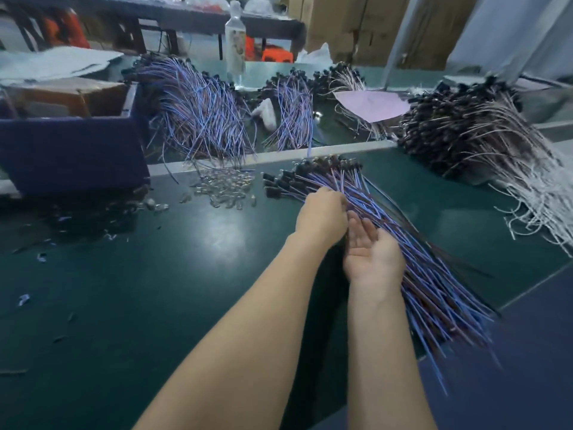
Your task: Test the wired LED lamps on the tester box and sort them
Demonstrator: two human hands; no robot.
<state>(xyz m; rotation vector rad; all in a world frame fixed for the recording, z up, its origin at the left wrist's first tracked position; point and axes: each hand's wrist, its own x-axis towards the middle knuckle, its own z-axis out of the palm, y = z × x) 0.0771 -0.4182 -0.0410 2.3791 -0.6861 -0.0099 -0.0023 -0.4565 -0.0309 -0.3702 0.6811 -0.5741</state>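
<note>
A bundle of wired LED lamps with blue and dark red wires and black heads lies fanned on the green table, heads pointing away from me. My left hand rests on the bundle's near-left side, back up, fingers curled onto some of the wires. My right hand lies palm up just below it, fingers straight and slid against the underside of the wires, gripping nothing. A dark blue box stands at the left; whether it is the tester I cannot tell.
Two more heaps of blue-wired lamps lie behind a table rail. A big heap of white-wired lamps sits at the right. Clear loose caps and black scraps lie left of the bundle. A bottle and pink paper are further back.
</note>
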